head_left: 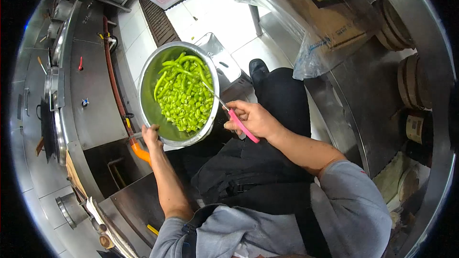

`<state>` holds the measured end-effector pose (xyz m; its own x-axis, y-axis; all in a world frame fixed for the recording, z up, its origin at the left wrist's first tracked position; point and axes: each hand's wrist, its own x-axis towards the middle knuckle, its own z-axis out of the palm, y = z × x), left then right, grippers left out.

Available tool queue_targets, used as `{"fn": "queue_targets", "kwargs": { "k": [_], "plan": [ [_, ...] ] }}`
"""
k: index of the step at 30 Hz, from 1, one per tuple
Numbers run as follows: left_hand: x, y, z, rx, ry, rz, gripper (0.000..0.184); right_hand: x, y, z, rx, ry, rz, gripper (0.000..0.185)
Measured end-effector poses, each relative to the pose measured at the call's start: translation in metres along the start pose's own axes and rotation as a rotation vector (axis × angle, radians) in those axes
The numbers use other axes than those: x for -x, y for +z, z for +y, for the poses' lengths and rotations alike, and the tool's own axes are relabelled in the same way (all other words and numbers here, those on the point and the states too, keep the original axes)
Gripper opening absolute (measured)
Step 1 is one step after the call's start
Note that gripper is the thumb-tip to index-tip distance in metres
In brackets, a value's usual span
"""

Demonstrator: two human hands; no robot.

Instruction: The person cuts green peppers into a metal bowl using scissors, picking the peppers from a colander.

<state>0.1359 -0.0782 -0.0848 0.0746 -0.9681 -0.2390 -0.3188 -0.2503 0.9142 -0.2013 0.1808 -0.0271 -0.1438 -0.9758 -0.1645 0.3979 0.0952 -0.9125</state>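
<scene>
Right hand (256,119): grasping scissors, fingers wrapped about the handle. Left hand (152,138): closed on the near rim of the bowl. I log both from my remote station, by size.

1. Long brushed-steel counter (93,91), beyond the left hand, on its outer side.
2. Wide, round, silvery metal bowl (149,95), ahead of the left hand and across from the right, leaning somewhat toward the wearer. I would steady its rim before each squeeze, so that the load does not shift.
3. Heap of short, bright green pepper pieces (184,105), inside the bowl, between the hands and forward of them. I judge that cuts made low over this heap would scatter least.
4. Long, slender, curved green peppers (193,59), lying on the far part of the heap, farther from the left hand than the cut pieces. I would take one at a time, square across, at even spacing.
5. Pink-handled metal scissors (243,126), reaching from the right hand over the rim, tips at the long peppers. I cannot tell whether the blades are parted. Main hazard, by my estimate: left fingers straying into the blade line; best kept outside the rim.
</scene>
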Motion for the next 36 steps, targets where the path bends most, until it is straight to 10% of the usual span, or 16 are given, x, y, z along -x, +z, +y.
{"fn": "queue_targets", "kwargs": {
  "k": [14, 26, 34, 36],
  "plan": [
    [-0.01, 0.004, 0.022, 0.08, -0.058, -0.062, 0.039, -0.007, -0.008, -0.029, -0.179, 0.258, 0.028, 0.052],
    [-0.003, 0.092, 0.071, -0.196, 0.115, -0.051, 0.047, -0.023, 0.006, 0.0, -0.04, -0.033, 0.305, 0.055],
    [0.02, 0.077, 0.094, -0.209, 0.823, 0.23, 0.057, -0.049, 0.026, -0.035, 0.204, -0.205, 0.254, 0.054],
    [0.051, 0.07, 0.118, -0.043, 0.751, -0.016, 0.048, -0.069, 0.045, -0.049, 0.257, -0.256, 0.227, 0.054]
  ]
}}
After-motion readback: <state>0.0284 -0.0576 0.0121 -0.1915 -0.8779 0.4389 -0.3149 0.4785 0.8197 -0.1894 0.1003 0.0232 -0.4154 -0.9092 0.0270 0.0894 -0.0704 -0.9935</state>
